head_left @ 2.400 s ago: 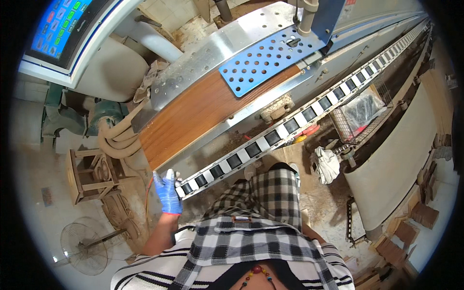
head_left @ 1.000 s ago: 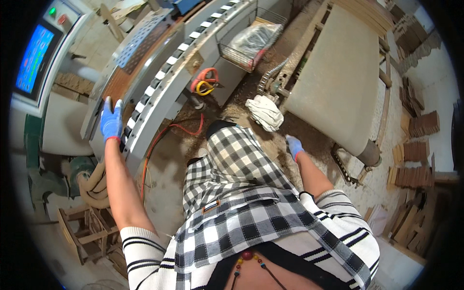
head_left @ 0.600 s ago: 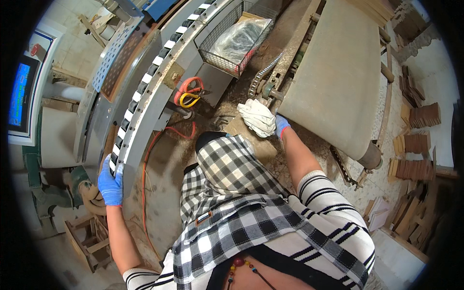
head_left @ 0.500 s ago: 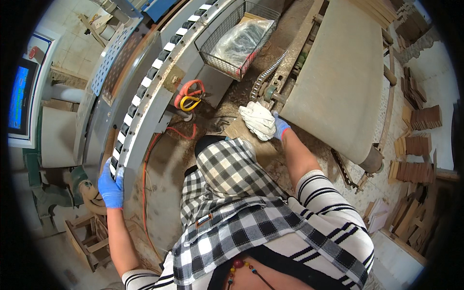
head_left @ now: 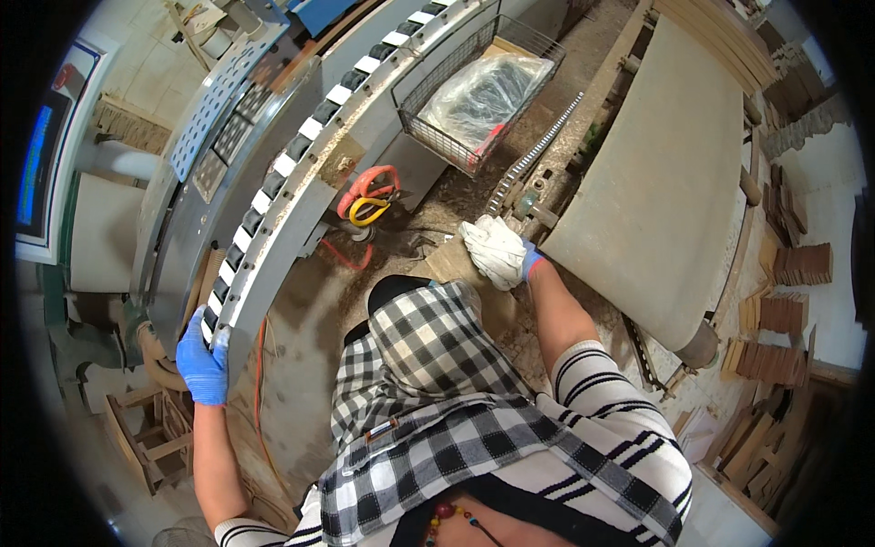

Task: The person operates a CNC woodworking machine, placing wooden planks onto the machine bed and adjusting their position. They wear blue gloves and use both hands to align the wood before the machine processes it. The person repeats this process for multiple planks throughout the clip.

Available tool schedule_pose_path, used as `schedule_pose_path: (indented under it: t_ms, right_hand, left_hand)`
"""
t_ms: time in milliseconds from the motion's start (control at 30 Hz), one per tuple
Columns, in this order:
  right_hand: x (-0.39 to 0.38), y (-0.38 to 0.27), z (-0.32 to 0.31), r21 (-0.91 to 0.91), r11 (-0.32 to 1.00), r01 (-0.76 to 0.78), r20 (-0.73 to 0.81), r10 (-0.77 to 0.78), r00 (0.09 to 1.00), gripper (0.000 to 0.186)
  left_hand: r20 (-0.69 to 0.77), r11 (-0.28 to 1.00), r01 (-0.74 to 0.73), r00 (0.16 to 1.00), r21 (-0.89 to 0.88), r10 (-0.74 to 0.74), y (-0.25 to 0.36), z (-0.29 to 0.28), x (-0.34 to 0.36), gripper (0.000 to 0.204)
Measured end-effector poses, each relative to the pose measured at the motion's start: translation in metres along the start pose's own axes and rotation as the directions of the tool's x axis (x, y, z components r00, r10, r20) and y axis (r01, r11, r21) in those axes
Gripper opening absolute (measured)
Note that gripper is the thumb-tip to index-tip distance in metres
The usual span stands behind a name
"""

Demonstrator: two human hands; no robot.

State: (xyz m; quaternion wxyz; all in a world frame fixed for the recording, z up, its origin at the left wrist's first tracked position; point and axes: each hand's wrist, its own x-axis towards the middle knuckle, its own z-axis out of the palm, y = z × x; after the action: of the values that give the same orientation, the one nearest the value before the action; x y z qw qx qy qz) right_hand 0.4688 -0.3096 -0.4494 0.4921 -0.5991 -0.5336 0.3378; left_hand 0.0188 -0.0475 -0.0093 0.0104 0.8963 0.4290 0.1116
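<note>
My left hand (head_left: pixel 201 363), in a blue glove, grips the near end of a long grey roller rail (head_left: pixel 262 239) lined with black and white wheels. Its thumb lies along the rail's inner side. On the other side, my right hand (head_left: pixel 531 263), gloved in blue too, holds a bunched white cloth (head_left: pixel 494 252) beside the near left corner of a wide belt conveyor (head_left: pixel 652 182). The cloth hides most of its fingers. Scissors with orange handles (head_left: pixel 365 187) and a yellow-handled tool (head_left: pixel 368 212) hang at the rail's inner side.
A wire basket (head_left: pixel 439 144) with a clear plastic bag (head_left: pixel 488 96) hangs on the rail farther away. A drive chain (head_left: pixel 529 164) runs along the belt's left side. Stacked brown boards (head_left: pixel 768 363) stand at right, a screen (head_left: pixel 35 173) at far left, a wooden stool (head_left: pixel 150 438) below it.
The view has shifted slightly, so the basket, rail and belt sit farther right and lower. My left hand stays on the rail end, and my right hand keeps the cloth by the belt corner.
</note>
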Motion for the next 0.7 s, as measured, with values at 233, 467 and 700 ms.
schedule_pose_path:
  t_ms: [233,467,700]
  right_hand:
    - [-0.038,0.051,-0.003,-0.116,0.798,-0.591,-0.177,0.569,0.803,0.049]
    - [-0.086,-0.109,0.028,0.001,0.775,-0.632,-0.835,0.349,0.425,0.047]
    - [-0.028,-0.219,0.034,-0.688,0.358,-0.632,-0.646,0.097,0.757,0.07]
  left_hand:
    - [-0.009,0.997,-0.056,0.998,0.057,0.056,-0.004,-0.003,0.003,0.053]
    - [-0.022,0.999,0.002,1.0,0.047,-0.001,0.003,0.001,-0.002,0.049]
    - [-0.052,0.994,-0.032,0.998,0.101,0.037,0.0,0.009,0.007,0.054]
